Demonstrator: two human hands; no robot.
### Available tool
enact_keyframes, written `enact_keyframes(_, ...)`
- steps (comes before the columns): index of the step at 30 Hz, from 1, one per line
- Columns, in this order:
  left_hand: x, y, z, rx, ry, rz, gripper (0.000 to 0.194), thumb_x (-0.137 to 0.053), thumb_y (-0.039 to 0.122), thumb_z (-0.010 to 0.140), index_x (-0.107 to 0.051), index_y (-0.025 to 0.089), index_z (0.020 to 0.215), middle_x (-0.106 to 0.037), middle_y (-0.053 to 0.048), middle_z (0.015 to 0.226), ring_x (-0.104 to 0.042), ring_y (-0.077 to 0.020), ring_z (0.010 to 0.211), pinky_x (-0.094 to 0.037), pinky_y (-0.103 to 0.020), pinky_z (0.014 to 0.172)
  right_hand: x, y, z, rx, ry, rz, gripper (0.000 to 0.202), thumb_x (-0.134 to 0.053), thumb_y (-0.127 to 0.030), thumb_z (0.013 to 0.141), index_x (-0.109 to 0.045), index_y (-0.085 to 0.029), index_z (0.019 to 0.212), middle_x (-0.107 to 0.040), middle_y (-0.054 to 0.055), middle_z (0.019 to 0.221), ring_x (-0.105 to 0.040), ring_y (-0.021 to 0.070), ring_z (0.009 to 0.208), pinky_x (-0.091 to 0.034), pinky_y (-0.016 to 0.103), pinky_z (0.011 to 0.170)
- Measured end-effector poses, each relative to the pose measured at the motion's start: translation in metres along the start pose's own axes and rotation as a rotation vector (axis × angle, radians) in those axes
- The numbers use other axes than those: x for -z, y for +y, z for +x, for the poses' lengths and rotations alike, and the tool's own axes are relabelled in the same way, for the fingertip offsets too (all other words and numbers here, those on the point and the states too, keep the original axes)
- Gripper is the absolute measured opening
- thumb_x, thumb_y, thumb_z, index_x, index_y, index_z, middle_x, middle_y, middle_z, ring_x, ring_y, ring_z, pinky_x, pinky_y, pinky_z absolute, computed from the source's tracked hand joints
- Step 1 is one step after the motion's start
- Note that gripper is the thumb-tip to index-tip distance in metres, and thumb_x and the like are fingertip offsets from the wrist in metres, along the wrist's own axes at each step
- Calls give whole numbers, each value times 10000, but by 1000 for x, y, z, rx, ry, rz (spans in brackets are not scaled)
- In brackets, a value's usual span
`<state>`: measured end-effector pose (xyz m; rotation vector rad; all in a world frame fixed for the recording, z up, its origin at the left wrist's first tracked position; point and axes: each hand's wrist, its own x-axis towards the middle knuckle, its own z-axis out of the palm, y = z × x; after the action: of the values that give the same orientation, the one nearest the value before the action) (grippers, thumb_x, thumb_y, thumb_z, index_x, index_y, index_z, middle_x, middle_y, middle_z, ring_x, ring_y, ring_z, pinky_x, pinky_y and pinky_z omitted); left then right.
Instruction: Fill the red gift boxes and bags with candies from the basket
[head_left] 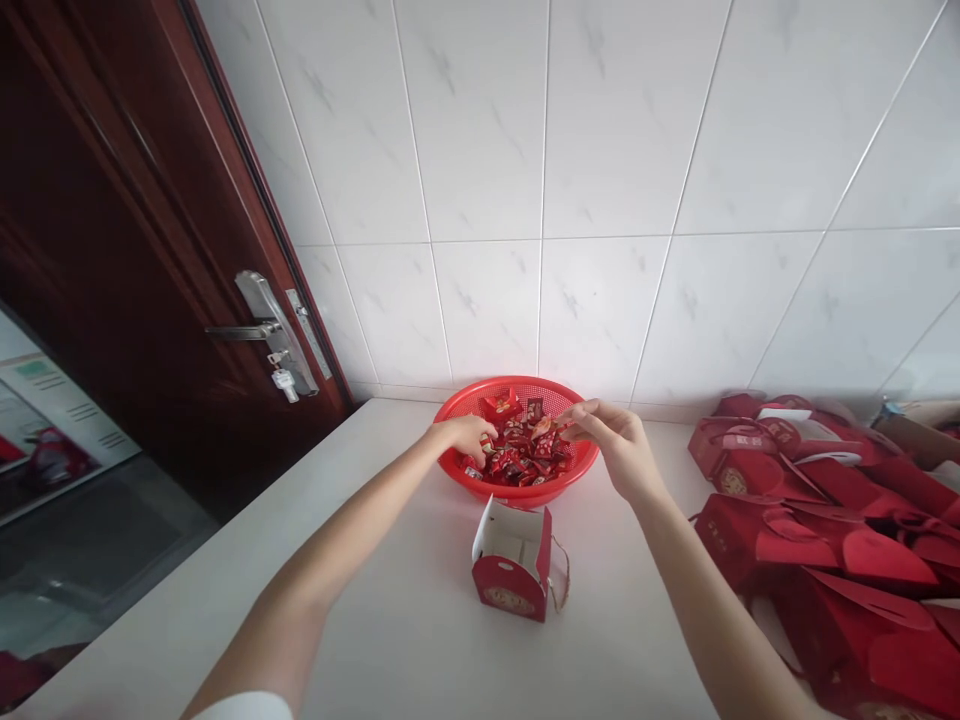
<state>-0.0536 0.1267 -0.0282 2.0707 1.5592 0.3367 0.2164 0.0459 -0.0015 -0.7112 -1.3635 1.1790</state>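
Observation:
A red plastic basket (517, 494) with mesh sides holds a heap of red-wrapped candies (517, 462). My left hand (466, 437) reaches into its left side, thumb and fingers closing around a small wrapped candy at the edge of the heap. Over the right rim, my right hand (609, 440) pinches what looks like another wrapped candy, mostly covered by the fingertips. Nearer to me stands a small red gift box (511, 585), its top open and its white inside showing. A thin cord handle (561, 575) hangs at the box's right side.
Many red gift boxes (847, 540) are piled on the right of the white table (405, 610). A tiled wall (487, 180) rises behind the basket. At left is a dark brown door (150, 200) with a metal handle (255, 330) and hanging keys (284, 382).

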Motion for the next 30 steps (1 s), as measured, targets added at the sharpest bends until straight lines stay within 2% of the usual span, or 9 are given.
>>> enact_keyframes(2,-11,-5,13,32,-39,42,423,-833,140,275,-732,218,678,-766,-58,998,-663,-292,896,-503,-302,727,-3,2,8,3,4,41,318,-760,-506,763,-695,-195,735,-755,66,843,-688,180,682,-585,353,747)
enact_keyframes(5,-19,-12,22,51,-59,51,347,-809,111,306,-696,214,618,-737,-43,855,-656,-290,854,-492,-314,740,-3,8,18,5,19,93,298,-764,-484,753,-695,-195,726,-747,60,819,-688,178,682,-578,345,735)
enact_keyframes(8,-18,-16,25,23,17,-18,317,-799,126,398,-708,223,686,-692,-14,758,-649,-286,865,-480,-324,788,0,19,26,-31,50,110,294,-779,-471,723,-689,-192,711,-740,53,787,-682,170,659,-574,332,724)
enact_keyframes(14,-16,-9,24,-73,257,-318,333,-756,276,611,-655,213,923,-696,-30,999,-620,-237,953,-496,-326,832,-1,55,34,-165,84,74,345,-790,-511,675,-677,-188,715,-737,56,751,-670,167,641,-577,328,698)
enact_keyframes(20,-14,8,9,-151,252,-636,386,-656,332,655,-525,210,997,-655,-70,1186,-638,-173,783,-539,-329,664,-9,72,34,-198,46,29,409,-818,-556,650,-704,-180,763,-739,52,781,-671,177,705,-575,323,739)
enact_keyframes(23,-16,25,-2,-241,246,-812,350,-665,244,595,-499,221,903,-614,-63,1343,-657,-216,944,-536,-318,703,-12,68,33,-221,16,-6,471,-756,-628,717,-721,-163,778,-727,50,760,-667,178,687,-562,317,717)
enact_keyframes(27,-24,48,-13,-403,192,-908,270,-655,150,561,-528,197,795,-619,-79,1381,-573,-325,1255,-509,-401,955,-13,63,30,-240,-156,7,479,-731,-630,776,-726,-155,827,-712,26,751,-679,185,703,-558,317,717)
enact_keyframes(29,-29,54,-15,-453,180,-934,328,-644,108,564,-615,194,879,-611,-77,1399,-526,-334,1323,-486,-408,1010,-12,64,29,-225,-180,122,445,-801,-566,741,-731,-161,913,-746,35,842,-708,206,776,-570,338,777)
enact_keyframes(30,-31,55,-15,-459,186,-960,430,-644,93,563,-652,206,978,-609,-70,1404,-516,-326,1335,-491,-392,1003,-12,65,29,-208,-150,178,448,-841,-530,708,-731,-169,950,-761,42,893,-719,220,816,-573,350,805)
